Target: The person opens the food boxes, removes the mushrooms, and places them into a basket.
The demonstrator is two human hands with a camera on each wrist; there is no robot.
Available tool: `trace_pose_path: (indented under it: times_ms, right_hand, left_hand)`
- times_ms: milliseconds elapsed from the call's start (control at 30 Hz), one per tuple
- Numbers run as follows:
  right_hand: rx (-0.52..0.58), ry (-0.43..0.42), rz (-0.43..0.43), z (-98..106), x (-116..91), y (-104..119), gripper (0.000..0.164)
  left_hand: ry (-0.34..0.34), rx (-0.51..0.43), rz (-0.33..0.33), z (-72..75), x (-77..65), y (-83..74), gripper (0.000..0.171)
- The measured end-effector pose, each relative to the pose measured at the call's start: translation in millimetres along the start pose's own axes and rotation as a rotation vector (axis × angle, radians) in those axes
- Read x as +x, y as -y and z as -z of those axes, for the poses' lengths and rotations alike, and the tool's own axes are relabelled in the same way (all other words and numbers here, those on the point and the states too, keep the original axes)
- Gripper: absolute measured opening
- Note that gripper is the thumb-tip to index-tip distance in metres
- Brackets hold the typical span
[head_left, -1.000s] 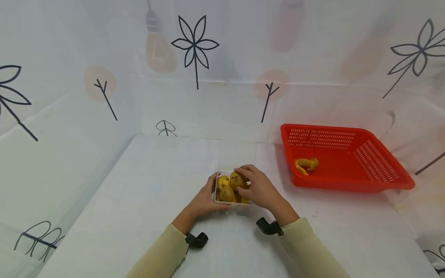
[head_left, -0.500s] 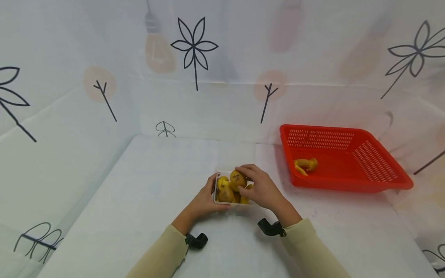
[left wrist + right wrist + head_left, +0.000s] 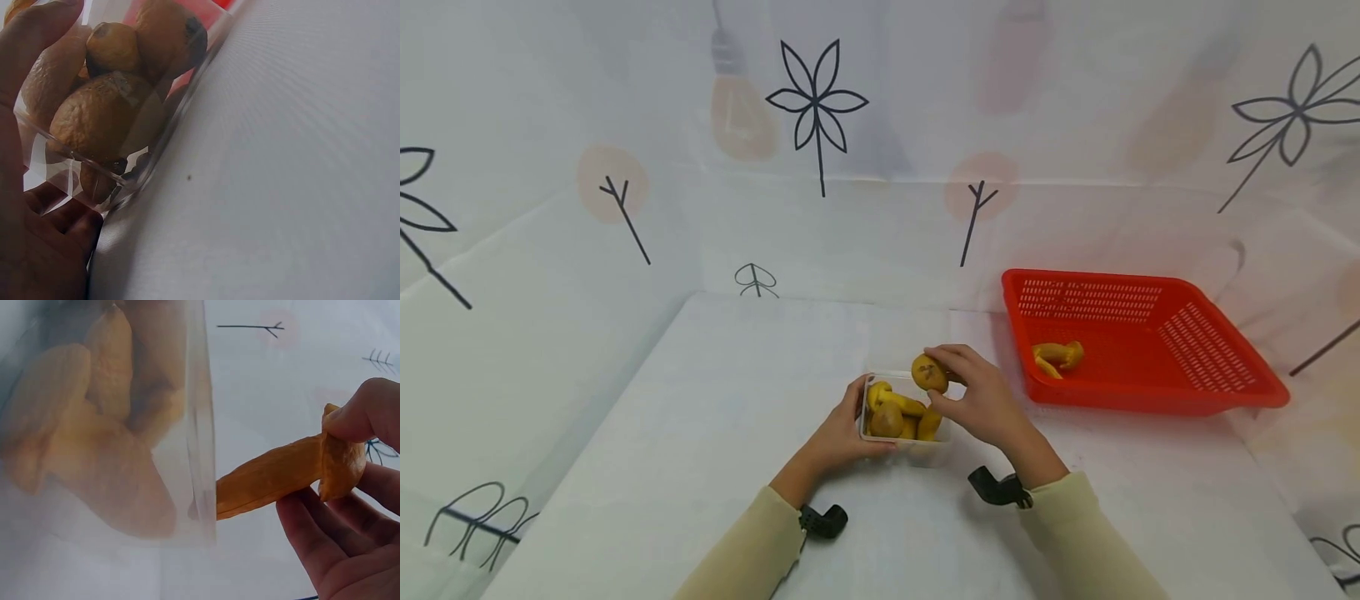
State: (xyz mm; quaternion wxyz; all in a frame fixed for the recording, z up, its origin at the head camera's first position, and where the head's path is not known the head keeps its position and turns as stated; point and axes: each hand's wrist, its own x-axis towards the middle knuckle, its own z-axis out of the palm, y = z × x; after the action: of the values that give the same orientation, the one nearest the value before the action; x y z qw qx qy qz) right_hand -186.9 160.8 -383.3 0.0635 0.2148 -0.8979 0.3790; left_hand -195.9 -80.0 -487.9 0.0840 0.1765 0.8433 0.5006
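Note:
My left hand [image 3: 838,432] grips a clear plastic box [image 3: 917,454] from its left side, thumb along the near edge. Several yellow-brown mushrooms [image 3: 887,419] lie inside the box; the left wrist view shows some of them [image 3: 100,115] through its wall. Over the box's right far corner, my right hand [image 3: 981,402] pinches one mushroom [image 3: 929,373] by the cap between thumb and fingers. In the right wrist view this mushroom [image 3: 269,476] has its thick stem pointing left, the stem's end hidden by the cloudy box wall [image 3: 203,425].
A red perforated basket [image 3: 1150,400] stands at the back right of the white table [image 3: 760,375]. Mushrooms [image 3: 1062,355] lie in its left end. Printed white sheeting [image 3: 880,233] rises behind the table and along its sides.
My right hand has moved up and to the right, lifting the pinched mushroom off the others in the box. The left hand and box stay nearly in place.

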Motion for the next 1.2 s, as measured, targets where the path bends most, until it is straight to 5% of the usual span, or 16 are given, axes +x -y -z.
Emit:
trace_pose_path:
  times_ms: [467,1200]
  right_hand:
    - [-0.074,-0.144,0.001,31.5,-4.1,-10.9,0.056]
    - [-0.108,-0.237,-0.128,85.3,-9.8,-52.4,0.058]
  left_hand:
    - [0.002,-0.003,-0.008,-0.4,-0.9,-1.6,0.112]
    - [-0.003,0.014,-0.019,-1.8,0.8,1.2,0.113]
